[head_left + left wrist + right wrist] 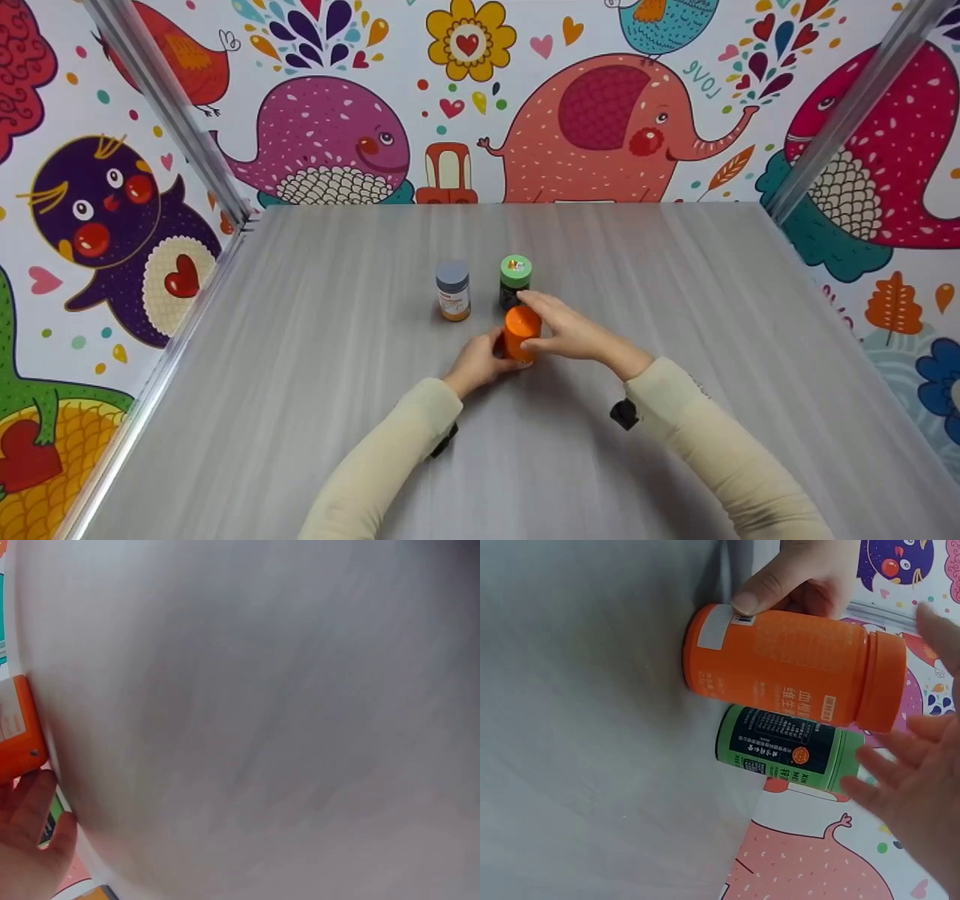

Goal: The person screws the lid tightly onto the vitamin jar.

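An orange bottle [520, 337] with an orange cap stands upright on the table, nearest to me. Low on its side, my left hand [478, 364] grips it, with the thumb near the base in the right wrist view. My right hand [574, 331] is around the cap's right side, its fingers spread and fairly straight; the right wrist view shows them beside the cap [887, 682]. Just behind stands a dark bottle with a green lid [515, 270], partly hidden by the right fingers. In the left wrist view, only part of the orange bottle [21, 727] appears at the left edge.
To the left stands a small bottle with a grey-blue lid [453, 294] and a brownish base. All the bottles are on a grey wood-grain table [315, 322]. Printed cartoon walls [465, 97] and metal posts [180, 120] enclose the table's back and sides.
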Available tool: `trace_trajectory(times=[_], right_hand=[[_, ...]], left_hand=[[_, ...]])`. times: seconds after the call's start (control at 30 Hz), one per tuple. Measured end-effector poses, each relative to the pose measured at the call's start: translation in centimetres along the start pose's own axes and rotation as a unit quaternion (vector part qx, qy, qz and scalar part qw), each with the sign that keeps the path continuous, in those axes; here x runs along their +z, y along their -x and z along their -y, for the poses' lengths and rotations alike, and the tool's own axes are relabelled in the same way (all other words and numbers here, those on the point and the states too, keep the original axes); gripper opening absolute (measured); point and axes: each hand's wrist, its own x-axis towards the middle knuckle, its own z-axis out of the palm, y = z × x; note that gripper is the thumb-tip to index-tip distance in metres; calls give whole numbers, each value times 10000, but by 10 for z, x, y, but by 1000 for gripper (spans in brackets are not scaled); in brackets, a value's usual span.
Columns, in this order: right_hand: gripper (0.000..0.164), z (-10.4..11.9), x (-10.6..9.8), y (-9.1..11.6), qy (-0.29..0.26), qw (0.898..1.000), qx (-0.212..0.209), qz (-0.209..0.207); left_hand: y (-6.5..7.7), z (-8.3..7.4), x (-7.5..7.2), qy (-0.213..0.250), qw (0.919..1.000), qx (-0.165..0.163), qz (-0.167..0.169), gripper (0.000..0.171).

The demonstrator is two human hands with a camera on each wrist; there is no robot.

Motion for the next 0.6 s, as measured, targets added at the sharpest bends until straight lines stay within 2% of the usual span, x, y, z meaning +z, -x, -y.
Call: trace_trajectory(times=[0.27,0.6], right_hand=[[55,-2,-7,-1,153,9973,-686,195],[46,-4,-9,-2,164,9971,-733,127]], left_hand=[[0,0,1,28,10000,-11,10,61],[-1,1,0,105,9999,-44,74,60]])
